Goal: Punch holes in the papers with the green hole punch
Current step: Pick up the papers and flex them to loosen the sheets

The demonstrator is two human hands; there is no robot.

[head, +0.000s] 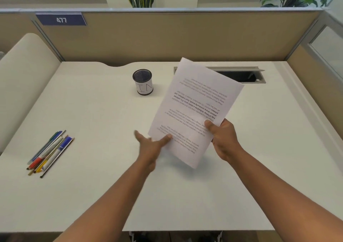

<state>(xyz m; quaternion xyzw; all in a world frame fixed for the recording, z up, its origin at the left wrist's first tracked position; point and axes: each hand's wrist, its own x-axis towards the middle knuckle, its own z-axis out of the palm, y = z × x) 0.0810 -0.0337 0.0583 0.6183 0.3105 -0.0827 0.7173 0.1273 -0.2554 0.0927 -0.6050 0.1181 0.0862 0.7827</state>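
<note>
White printed papers (194, 100) are held tilted above the white desk (104, 111), text upside down to me. My right hand (223, 139) grips their right lower edge, thumb on top. My left hand (151, 146) is blurred, fingers apart, with the thumb touching the papers' left lower edge. No green hole punch is in view.
A black mesh pen cup (142, 82) with a white label stands at the desk's middle back. Several pens and pencils (50, 153) lie at the front left. An open cable slot (241, 75) sits at the back right. Tan partition walls enclose the desk.
</note>
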